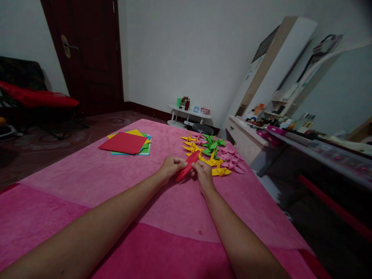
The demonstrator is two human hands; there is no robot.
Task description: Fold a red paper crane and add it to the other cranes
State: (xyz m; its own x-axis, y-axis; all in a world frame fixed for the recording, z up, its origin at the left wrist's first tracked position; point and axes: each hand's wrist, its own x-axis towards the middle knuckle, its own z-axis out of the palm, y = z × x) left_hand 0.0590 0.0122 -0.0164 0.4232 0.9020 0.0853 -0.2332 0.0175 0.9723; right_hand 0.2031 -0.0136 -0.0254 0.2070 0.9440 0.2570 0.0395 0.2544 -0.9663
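The red folded paper (188, 166) sits between the two hands, part-way made: it has a long, narrow, pointed shape, and no spread wings or bent head can be made out on it. The left hand (171, 167) pinches its near-left edge between thumb and fingers; the right hand (204, 172) grips the opposite edge the same way.

Finished work lies just beyond and to the right of the right hand: yellow origami cranes (222, 171) nearest, then green origami cranes (211, 145) and pink origami cranes (232, 158), crowded too closely to count surely. No red one shows among them, so this colour seems the least advanced.

Beyond and to the left of the left hand, unfolded stock remains: a flat red sheet (122, 142) on top, with yellow, green and blue sheets peeking out below, all on the pink cloth (162, 209).
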